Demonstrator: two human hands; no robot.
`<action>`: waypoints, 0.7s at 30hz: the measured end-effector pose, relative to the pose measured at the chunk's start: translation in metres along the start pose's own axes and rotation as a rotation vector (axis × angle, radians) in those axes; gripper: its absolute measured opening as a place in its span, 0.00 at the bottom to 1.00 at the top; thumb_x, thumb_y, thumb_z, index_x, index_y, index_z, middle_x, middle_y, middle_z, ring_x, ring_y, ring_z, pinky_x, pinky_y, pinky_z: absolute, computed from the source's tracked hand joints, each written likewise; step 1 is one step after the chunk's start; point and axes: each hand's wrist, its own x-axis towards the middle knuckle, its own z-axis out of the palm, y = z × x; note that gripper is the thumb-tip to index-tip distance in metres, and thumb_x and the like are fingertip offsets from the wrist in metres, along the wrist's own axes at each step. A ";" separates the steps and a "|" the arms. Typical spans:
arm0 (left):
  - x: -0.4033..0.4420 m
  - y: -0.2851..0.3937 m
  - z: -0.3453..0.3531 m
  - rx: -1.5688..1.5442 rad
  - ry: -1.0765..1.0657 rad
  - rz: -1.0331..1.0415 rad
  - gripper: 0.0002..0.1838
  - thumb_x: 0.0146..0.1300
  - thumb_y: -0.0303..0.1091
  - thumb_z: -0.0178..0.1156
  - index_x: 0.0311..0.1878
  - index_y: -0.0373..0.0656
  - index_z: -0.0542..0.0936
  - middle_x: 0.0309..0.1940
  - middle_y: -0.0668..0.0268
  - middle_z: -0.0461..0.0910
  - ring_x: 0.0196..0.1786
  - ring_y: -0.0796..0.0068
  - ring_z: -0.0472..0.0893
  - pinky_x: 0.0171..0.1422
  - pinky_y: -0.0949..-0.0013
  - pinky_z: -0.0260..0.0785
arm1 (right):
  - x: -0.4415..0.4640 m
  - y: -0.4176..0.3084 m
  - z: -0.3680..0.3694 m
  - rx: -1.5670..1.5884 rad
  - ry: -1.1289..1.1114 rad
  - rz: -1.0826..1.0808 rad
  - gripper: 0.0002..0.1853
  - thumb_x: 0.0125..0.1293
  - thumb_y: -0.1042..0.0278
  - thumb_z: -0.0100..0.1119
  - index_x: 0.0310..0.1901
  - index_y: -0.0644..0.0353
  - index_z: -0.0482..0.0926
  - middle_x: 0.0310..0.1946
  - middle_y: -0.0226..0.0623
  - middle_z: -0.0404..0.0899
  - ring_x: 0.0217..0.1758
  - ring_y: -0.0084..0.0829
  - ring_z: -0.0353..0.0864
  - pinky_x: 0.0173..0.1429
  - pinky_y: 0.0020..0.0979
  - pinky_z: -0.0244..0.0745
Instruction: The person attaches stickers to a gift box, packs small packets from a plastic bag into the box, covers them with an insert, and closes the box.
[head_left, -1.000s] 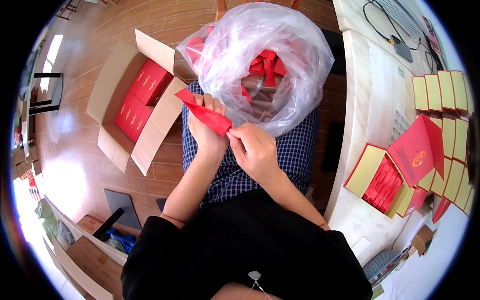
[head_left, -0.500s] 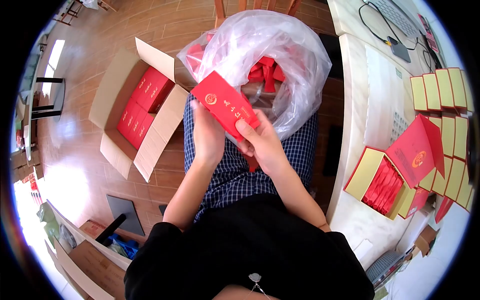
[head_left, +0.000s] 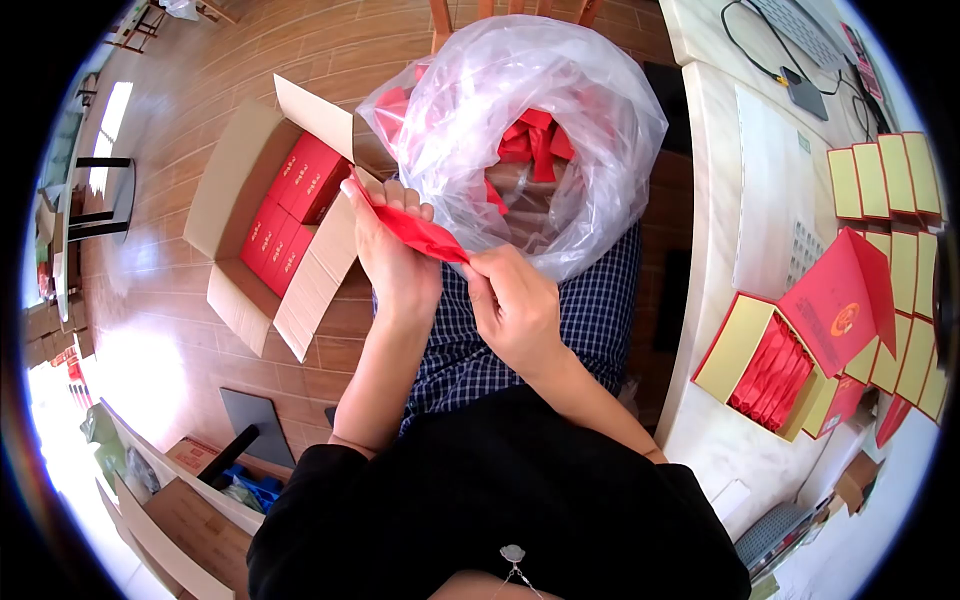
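Observation:
A flat red packet (head_left: 425, 236) is held above my lap, tilted so that it shows nearly edge-on. My left hand (head_left: 393, 262) is wrapped round its left part, fingers curled over the far side. At the other end, the thumb and fingers of my right hand (head_left: 518, 308) pinch a corner. Just beyond my hands, a clear plastic bag (head_left: 612, 120) stands with its mouth open. More red packets (head_left: 535, 138) lie inside the bag. The printed face of the held packet is hidden.
At left on the floor, an open cardboard box (head_left: 222, 185) contains red boxes (head_left: 283, 245). On the table (head_left: 690, 330) at right, an open red-and-yellow box (head_left: 722, 362) holds a row of red packets (head_left: 770, 375). Several yellow-sided boxes (head_left: 872, 182) stand beyond it.
The packet has turned from showing its gold-printed face to nearly edge-on. My left hand has closed round it, and my right hand has shifted its grip to the end corner.

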 end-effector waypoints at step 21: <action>-0.001 -0.006 0.005 0.077 0.138 -0.076 0.20 0.74 0.51 0.46 0.29 0.48 0.64 0.20 0.75 0.56 0.23 0.83 0.56 0.25 0.75 0.51 | 0.005 0.007 0.001 -0.033 -0.066 -0.034 0.10 0.53 0.72 0.67 0.32 0.61 0.73 0.24 0.38 0.73 0.25 0.38 0.76 0.28 0.35 0.69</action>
